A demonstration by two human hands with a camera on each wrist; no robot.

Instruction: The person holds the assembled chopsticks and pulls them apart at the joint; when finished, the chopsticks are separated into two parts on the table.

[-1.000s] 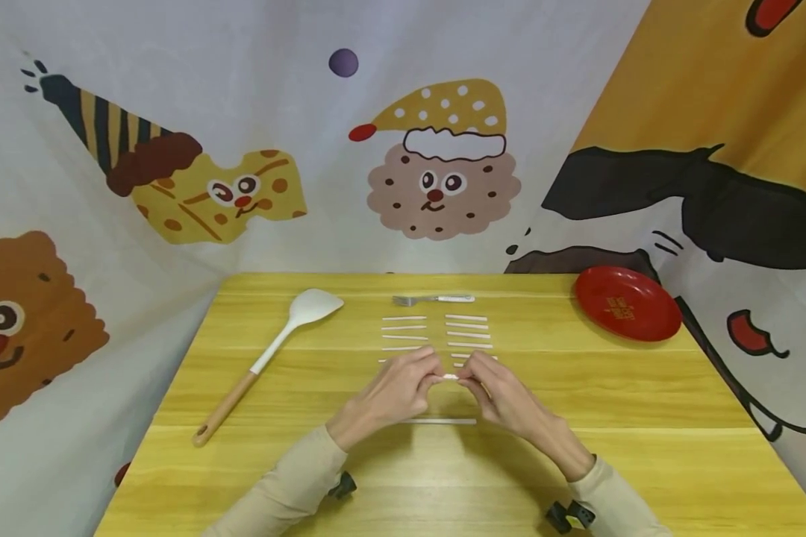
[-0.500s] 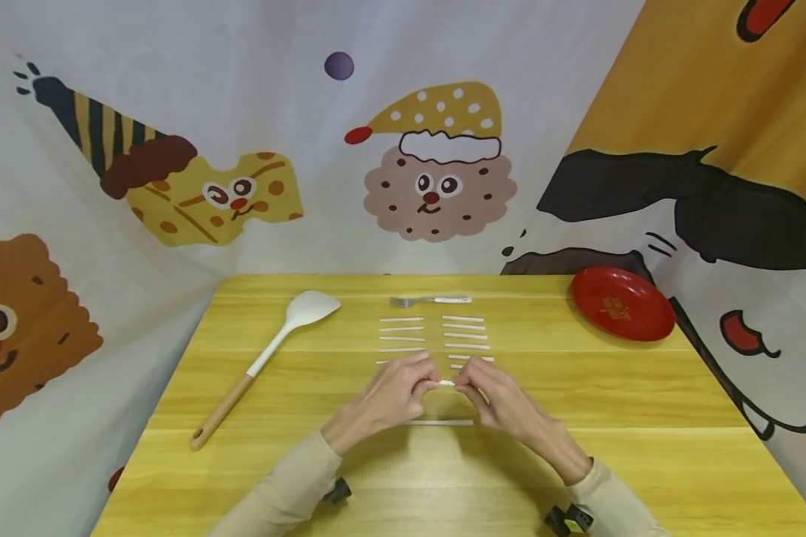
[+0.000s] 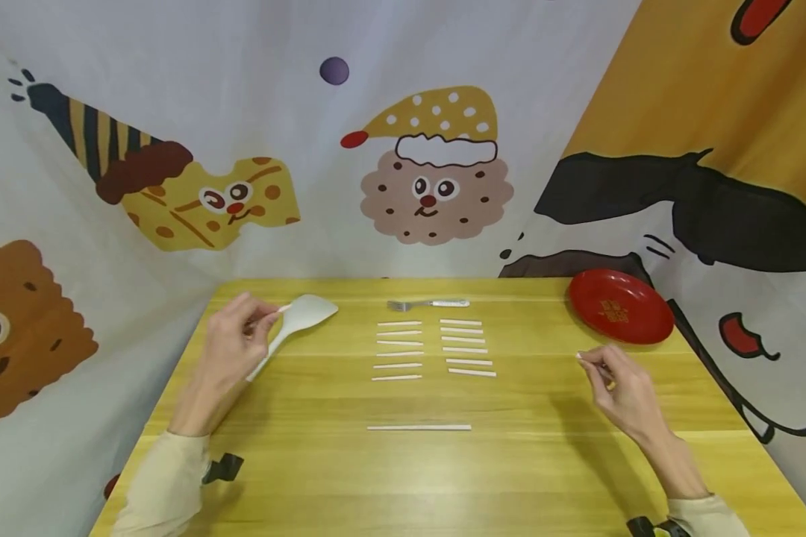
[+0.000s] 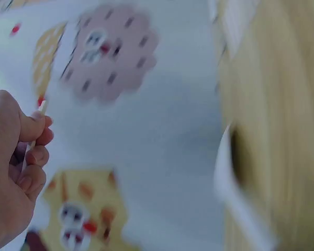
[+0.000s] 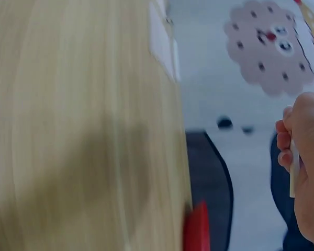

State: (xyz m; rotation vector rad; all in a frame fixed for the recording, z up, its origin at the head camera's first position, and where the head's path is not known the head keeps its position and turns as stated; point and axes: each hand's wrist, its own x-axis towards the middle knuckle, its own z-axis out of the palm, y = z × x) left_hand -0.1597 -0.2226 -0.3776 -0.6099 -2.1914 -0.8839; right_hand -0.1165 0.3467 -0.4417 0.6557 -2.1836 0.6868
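In the head view my left hand (image 3: 225, 350) is raised at the left, above the spatula (image 3: 305, 313). Its thumb and fingers pinch a short white stick piece (image 4: 43, 106), whose tip shows in the left wrist view. Off to the right, my right hand (image 3: 623, 391) is held above the table with curled fingers. It grips another short white stick piece (image 5: 292, 180), partly hidden by the palm. Between the hands lie a left column of short sticks (image 3: 399, 343) and a right column of short sticks (image 3: 465, 350). A longer white stick (image 3: 419, 428) lies nearer to me.
Behind the sticks is a fork (image 3: 430, 304) with a white handle. A red plate (image 3: 620, 307) stands at the back right corner of the wooden table (image 3: 403, 485). A printed cloth (image 3: 275, 97) hangs behind the table.
My hands were together over the sticks with a white stick between them. They have moved far apart, left and right, each with a piece. The long stick is fully uncovered.
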